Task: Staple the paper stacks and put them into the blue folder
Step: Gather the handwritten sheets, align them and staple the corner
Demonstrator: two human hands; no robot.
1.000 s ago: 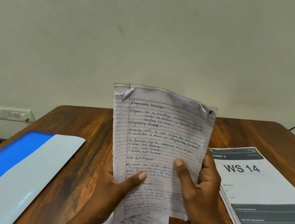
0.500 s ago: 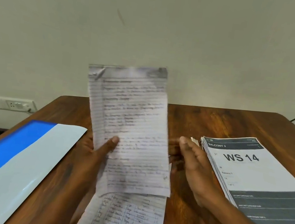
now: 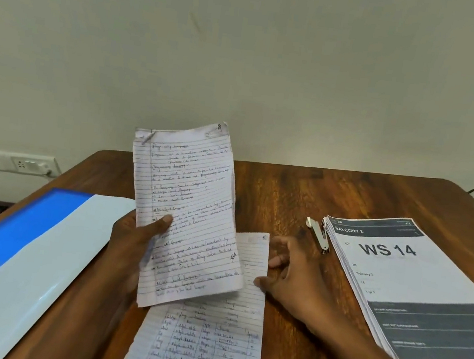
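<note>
L hand [image 3: 133, 238] grips handwritten stack [image 3: 187, 212] (thumb on front); R hand [image 3: 293, 272] relaxed, holding nothing.

Blue folder [image 3: 14, 229] and handwritten sheet [image 3: 204, 339] cut off below.

I see a handwritten lined stack [image 3: 186, 215] raised mid-frame, another [image 3: 210, 340] flat below it, a printed stack [image 3: 412, 293] right, the stapler [image 3: 319, 234] beside it, blue folder [image 3: 13, 244] left.
</note>
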